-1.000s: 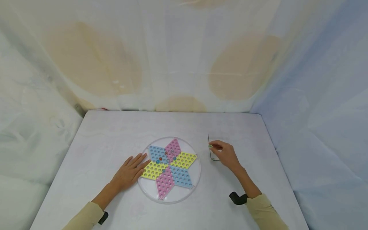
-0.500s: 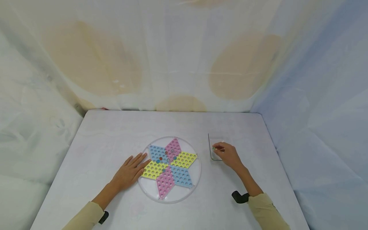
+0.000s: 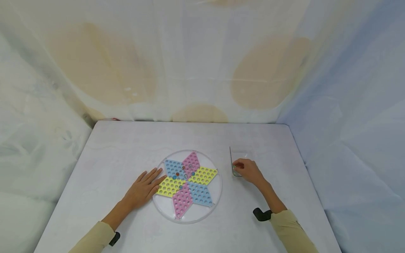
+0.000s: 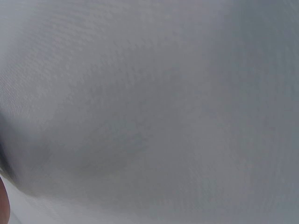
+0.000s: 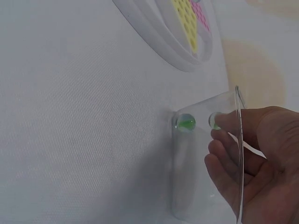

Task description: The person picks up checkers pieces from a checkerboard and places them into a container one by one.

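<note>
In the head view my left hand (image 3: 141, 188) lies flat with fingers spread, its fingertips on the left edge of a round Chinese checkers board (image 3: 198, 194). My right hand (image 3: 249, 171) reaches inside a clear box (image 3: 236, 151) to the right of the board. In the right wrist view its thumb and fingertips pinch a clear marble with a green swirl (image 5: 214, 121); the fingers partly hide it. Another green-swirled marble (image 5: 186, 122) sits at the bottom corner of the box. The left wrist view shows mostly blurred grey-white surface.
Several marbles, some blue (image 3: 174, 177) and some reddish-brown (image 3: 177, 174), sit in holes near the middle of the board. The white table (image 3: 133, 147) is enclosed by hanging pale curtains (image 3: 196, 70) at the back and sides.
My right hand, with the green marble, has gone from above the box's left edge rightward, then slightly back left and lower into the box. The left hand stays on the board.
</note>
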The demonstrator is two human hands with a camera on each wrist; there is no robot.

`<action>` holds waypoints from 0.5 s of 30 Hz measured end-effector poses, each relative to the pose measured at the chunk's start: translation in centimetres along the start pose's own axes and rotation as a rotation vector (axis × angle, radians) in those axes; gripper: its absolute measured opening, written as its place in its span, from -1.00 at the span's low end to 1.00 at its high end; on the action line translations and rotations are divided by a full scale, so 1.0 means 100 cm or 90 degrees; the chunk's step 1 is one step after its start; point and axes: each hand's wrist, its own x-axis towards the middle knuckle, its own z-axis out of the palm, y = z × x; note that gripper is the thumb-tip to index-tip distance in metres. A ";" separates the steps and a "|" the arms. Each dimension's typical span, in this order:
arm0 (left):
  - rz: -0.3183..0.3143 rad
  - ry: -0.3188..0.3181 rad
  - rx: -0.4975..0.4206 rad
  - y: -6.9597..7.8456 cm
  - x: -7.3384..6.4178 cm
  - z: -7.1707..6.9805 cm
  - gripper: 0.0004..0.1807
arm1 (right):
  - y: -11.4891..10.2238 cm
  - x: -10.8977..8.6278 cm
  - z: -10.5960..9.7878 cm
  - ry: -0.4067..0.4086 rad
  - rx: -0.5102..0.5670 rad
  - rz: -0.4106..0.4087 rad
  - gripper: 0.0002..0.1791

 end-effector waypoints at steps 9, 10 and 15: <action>-0.004 -0.007 -0.010 0.001 0.000 -0.002 -0.42 | -0.002 0.004 0.001 -0.040 -0.020 0.010 -0.83; -0.004 -0.008 -0.010 0.001 0.000 -0.002 -0.42 | -0.002 0.004 0.001 -0.044 -0.022 0.014 -0.83; -0.003 -0.005 -0.008 0.001 0.001 -0.002 -0.43 | -0.002 0.006 0.002 -0.056 -0.034 0.034 -0.81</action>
